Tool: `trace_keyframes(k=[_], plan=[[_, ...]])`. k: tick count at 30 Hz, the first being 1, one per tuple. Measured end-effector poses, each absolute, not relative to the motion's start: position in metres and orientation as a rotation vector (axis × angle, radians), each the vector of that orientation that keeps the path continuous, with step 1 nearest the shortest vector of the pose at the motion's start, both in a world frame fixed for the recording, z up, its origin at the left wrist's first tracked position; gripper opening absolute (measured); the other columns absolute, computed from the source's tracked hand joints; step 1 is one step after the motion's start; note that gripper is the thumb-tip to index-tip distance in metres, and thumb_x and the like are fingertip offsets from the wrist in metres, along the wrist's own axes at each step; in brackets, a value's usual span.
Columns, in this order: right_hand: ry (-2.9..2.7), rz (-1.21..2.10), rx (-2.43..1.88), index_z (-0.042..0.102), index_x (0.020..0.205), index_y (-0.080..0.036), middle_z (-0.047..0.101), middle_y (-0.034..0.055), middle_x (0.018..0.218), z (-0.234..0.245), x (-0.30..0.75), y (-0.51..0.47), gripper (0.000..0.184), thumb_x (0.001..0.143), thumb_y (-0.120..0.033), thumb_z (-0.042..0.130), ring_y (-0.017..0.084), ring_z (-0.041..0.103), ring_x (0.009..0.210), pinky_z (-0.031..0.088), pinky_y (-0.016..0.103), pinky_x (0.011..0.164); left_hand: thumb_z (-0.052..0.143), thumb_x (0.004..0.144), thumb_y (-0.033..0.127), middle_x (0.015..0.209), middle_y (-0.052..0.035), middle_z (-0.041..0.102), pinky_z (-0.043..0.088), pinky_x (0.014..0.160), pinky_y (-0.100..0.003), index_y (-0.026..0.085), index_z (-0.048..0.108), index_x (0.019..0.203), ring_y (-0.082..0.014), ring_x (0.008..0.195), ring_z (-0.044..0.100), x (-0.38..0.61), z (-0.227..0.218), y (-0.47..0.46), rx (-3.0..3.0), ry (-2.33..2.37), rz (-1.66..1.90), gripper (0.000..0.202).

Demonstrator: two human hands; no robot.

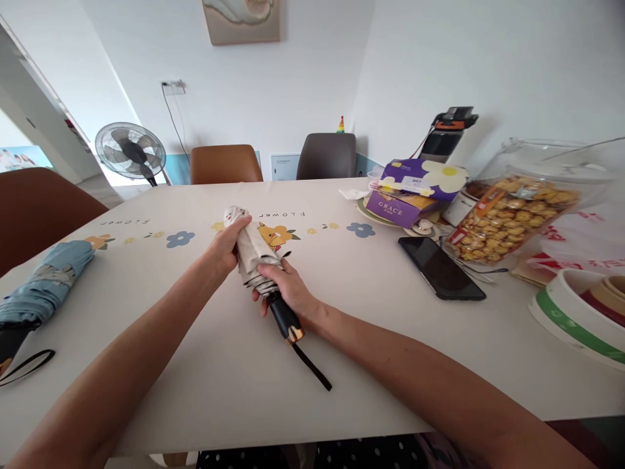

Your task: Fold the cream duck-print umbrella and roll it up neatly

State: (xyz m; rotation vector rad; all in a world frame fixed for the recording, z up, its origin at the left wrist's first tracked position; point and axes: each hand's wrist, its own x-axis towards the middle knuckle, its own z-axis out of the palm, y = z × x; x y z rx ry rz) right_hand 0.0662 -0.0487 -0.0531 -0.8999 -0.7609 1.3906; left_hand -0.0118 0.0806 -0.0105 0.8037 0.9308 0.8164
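Gripping 1 folded cream umbrella [254, 255] over worktop [205, 365] w/ both: left hand [225, 251] closing round canopy top, right hand [288, 290] clasping near handle. 2nd umbrella, blue [46, 286], lying far left; 1 phone [441, 268], 1 snack jar [517, 215] sitting right.

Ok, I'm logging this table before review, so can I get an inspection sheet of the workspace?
Surface: white tablecloth with flower print.
Job's things: cream folded umbrella, held just above the cloth; black handle toward the person.
Clutter: blue folded umbrella at left; black phone, purple box, snack jar, stacked bowls at right.
Hands: left hand wraps the canopy; right hand grips near the handle.
Cables: wall cord behind the fan.
Surroundings: brown chairs, white walls.
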Motion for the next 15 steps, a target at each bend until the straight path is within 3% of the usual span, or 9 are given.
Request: trace_keyframes(k=[3,7,11,15], plan=[[-0.711,1.602,-0.797,0.049,0.091,-0.016,0.057,0.0011,0.064,-0.047,0.077,-0.048,0.024,0.084,-0.039,0.047,0.010,0.054,0.046,0.044,0.019,0.035,0.069,0.066,0.031,0.076,-0.0101,0.068,0.055,0.070,-0.035,0.012,0.061,0.089,-0.0231,0.068,0.066,-0.012,-0.010,0.080,0.761,0.883,0.744,0.031],[-0.651,1.809,-0.758,0.053,0.088,-0.016,0.057,0.0017,0.060,-0.043,0.084,-0.048,0.036,0.085,-0.050,0.041,0.009,0.052,0.041,0.040,0.016,0.033,0.066,0.068,0.040,0.076,-0.0100,0.068,0.055,0.072,-0.038,0.012,0.061,0.090,-0.0250,0.072,0.067,-0.016,-0.009,0.074,0.686,0.725,0.766,0.036],[-0.604,1.845,-0.676,0.054,0.091,-0.014,0.061,0.0050,0.067,-0.044,0.079,-0.047,0.037,0.087,-0.048,0.038,0.014,0.059,0.051,0.048,0.023,0.040,0.063,0.068,0.047,0.076,-0.0089,0.068,0.054,0.074,-0.040,0.014,0.062,0.090,-0.0260,0.074,0.067,-0.021,-0.005,0.064,0.673,0.589,0.774,0.040],[-0.643,1.826,-0.615,0.055,0.094,-0.013,0.064,0.0088,0.077,-0.047,0.072,-0.046,0.039,0.087,-0.046,0.036,0.018,0.062,0.059,0.053,0.032,0.049,0.066,0.068,0.040,0.070,-0.0086,0.067,0.055,0.071,-0.040,0.013,0.061,0.091,-0.0261,0.070,0.066,-0.018,0.000,0.065,0.637,0.687,0.737,0.036]])
